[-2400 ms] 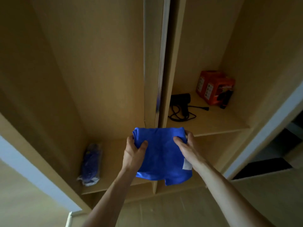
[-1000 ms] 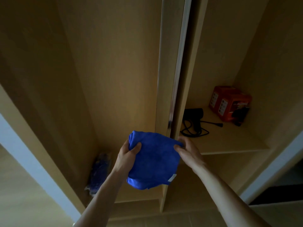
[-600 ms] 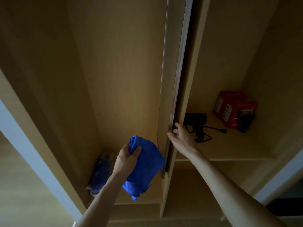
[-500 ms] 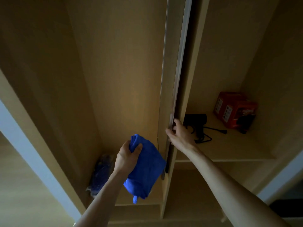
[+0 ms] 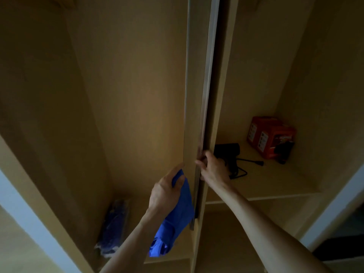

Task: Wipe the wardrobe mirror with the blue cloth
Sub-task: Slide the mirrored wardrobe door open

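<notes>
I face an open wooden wardrobe. A tall narrow panel with a metal edge strip stands edge-on along the central divider; no mirror glass shows from here. My right hand grips the lower part of that edge. My left hand holds the blue cloth, which hangs down crumpled just left of the panel, its top touching the panel's left side.
A black hair dryer with its cord and a red box sit on the right shelf. A blue plastic-wrapped bundle lies on the left compartment's floor. White door frames flank the wardrobe.
My right hand let go of the cloth and took hold of the panel's edge. The cloth now hangs from my left hand alone, which has moved up next to the panel.
</notes>
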